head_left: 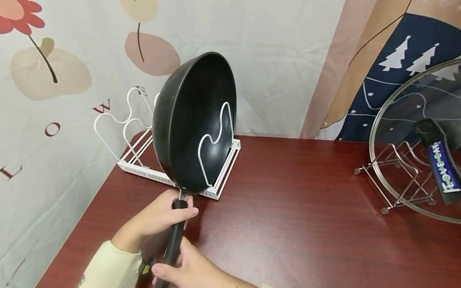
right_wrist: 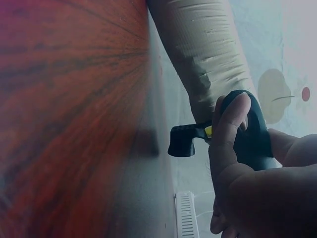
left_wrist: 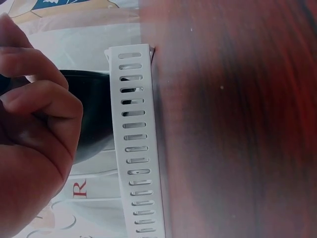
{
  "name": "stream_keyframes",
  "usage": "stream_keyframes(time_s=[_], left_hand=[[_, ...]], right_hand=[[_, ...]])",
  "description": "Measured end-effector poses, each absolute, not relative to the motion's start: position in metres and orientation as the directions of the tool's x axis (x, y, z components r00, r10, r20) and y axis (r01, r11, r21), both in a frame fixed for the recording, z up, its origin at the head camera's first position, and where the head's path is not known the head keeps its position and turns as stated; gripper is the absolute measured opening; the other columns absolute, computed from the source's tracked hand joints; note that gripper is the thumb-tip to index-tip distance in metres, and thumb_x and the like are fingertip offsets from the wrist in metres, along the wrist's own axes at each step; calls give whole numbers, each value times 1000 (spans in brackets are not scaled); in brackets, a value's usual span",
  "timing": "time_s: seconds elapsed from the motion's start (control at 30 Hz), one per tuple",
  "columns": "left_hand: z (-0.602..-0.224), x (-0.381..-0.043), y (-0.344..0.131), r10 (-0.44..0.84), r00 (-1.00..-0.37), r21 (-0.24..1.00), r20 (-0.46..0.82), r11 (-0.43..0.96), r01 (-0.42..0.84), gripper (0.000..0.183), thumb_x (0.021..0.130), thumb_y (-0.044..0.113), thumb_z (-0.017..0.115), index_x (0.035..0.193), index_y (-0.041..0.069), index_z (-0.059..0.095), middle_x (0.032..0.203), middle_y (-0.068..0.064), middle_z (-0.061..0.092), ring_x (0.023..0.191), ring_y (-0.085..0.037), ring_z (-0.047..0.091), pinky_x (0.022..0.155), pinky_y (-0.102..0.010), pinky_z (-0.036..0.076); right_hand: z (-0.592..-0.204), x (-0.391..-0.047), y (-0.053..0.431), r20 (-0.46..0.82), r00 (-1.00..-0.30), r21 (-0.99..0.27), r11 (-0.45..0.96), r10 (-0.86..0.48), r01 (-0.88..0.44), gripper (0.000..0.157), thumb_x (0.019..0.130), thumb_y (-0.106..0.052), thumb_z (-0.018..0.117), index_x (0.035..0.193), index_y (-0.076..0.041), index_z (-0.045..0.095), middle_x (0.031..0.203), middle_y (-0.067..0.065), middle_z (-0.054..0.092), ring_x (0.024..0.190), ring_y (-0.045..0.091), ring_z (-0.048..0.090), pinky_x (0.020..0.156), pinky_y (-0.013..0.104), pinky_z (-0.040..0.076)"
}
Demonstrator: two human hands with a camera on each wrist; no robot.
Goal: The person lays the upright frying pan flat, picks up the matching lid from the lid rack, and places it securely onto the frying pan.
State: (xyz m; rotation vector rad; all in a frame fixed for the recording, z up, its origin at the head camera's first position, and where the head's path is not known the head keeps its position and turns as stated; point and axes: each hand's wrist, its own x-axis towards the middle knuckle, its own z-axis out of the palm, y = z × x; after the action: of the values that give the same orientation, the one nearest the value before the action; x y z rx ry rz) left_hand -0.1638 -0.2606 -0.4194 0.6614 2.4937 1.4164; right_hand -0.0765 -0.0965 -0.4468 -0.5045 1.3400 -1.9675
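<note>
A black wok (head_left: 203, 120) stands on edge in a white wire rack (head_left: 151, 173), its open side facing right and its handle (head_left: 174, 244) pointing toward me. At the top of the handle, near the wok, my left hand (head_left: 160, 215) grips with the thumb across it. My right hand (head_left: 192, 274) holds the handle's lower end, thumb over the top. In the left wrist view the curled left fingers (left_wrist: 44, 94) show beside the slotted rack edge (left_wrist: 136, 148). The right wrist view shows the right hand (right_wrist: 257, 183) wrapped around the handle end (right_wrist: 250, 134).
On the right of the red-brown table (head_left: 289, 231), a large glass lid (head_left: 393, 152) with a black handle leans in a metal wire stand (head_left: 410, 189). A patterned cloth (head_left: 270, 46) hangs behind and to the left. A black device (right_wrist: 183, 141) sits at the left wrist.
</note>
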Motion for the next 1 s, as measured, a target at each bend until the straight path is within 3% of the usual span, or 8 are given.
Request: stream_keyframes(time_s=[0.23,0.73,0.8,0.87,1.0], left_hand=[[-421,-163,-261,476,-879,853,44,440,281,21,92,13,66,73,6,63,57,-2,60,53,-9,57,55,-30,47],[-416,-165,-260,480,-873,868,90,392,305,20,91,11,65,72,6,61,56,-2,58,51,-7,55,51,-31,46],[-417,-165,-261,485,-870,876,90,376,301,20,91,10,65,72,6,61,56,-4,58,51,-7,55,51,-31,46],[-418,-164,-262,495,-864,884,91,360,300,20,92,9,64,72,5,60,55,-7,58,50,-8,55,50,-32,46],[-421,-164,-262,511,-854,893,101,333,304,20,92,8,64,73,3,60,56,-10,57,50,-8,55,50,-32,46]], right_hand=[[-446,-75,-97,-63,-683,-911,-237,-728,337,36,97,-1,60,127,-4,40,80,15,65,83,70,58,52,28,57],[-441,-78,-96,-49,-671,-924,-222,-740,312,36,98,-4,60,127,-5,39,82,28,67,81,65,62,52,27,57],[-441,-78,-96,-40,-663,-927,-220,-747,304,36,99,-6,60,128,-4,39,83,32,66,77,57,67,53,27,57],[-441,-77,-95,-31,-655,-929,-221,-755,298,37,99,-7,60,129,-4,38,85,36,66,70,40,72,53,26,57],[-441,-76,-95,-6,-641,-927,-237,-767,292,38,100,-10,59,130,-5,37,87,41,63,62,10,68,53,24,56]])
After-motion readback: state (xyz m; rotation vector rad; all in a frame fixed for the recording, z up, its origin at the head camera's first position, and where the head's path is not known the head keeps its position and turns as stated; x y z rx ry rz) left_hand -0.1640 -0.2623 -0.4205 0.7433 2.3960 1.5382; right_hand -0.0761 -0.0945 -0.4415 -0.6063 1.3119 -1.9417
